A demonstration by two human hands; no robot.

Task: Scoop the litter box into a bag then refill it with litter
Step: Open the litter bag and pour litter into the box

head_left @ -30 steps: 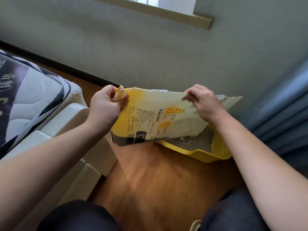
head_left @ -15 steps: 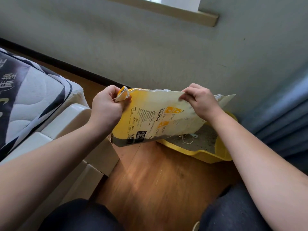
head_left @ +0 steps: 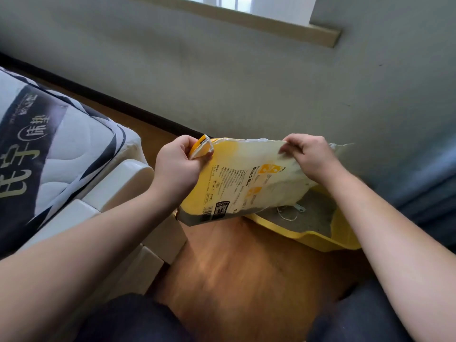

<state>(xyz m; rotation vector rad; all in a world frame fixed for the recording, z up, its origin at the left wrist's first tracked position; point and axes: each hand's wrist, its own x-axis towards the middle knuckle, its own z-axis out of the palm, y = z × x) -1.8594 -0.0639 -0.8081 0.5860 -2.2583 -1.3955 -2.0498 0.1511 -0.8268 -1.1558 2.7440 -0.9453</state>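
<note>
The litter bag [head_left: 241, 183] is coloured yellow, fading to off-white toward its right end, with small black print, orange squares and a grey band carrying a black code square along its lower edge. The litter box [head_left: 318, 239] is yellow, and the litter [head_left: 313, 215] in it is grey, with what may be a white string lying on it. The mattress [head_left: 49, 149] is quilted white with dark navy bands and pale lettering. The floor [head_left: 246, 272] is orange-brown wood; the wall [head_left: 246, 82] is grey-green.
</note>
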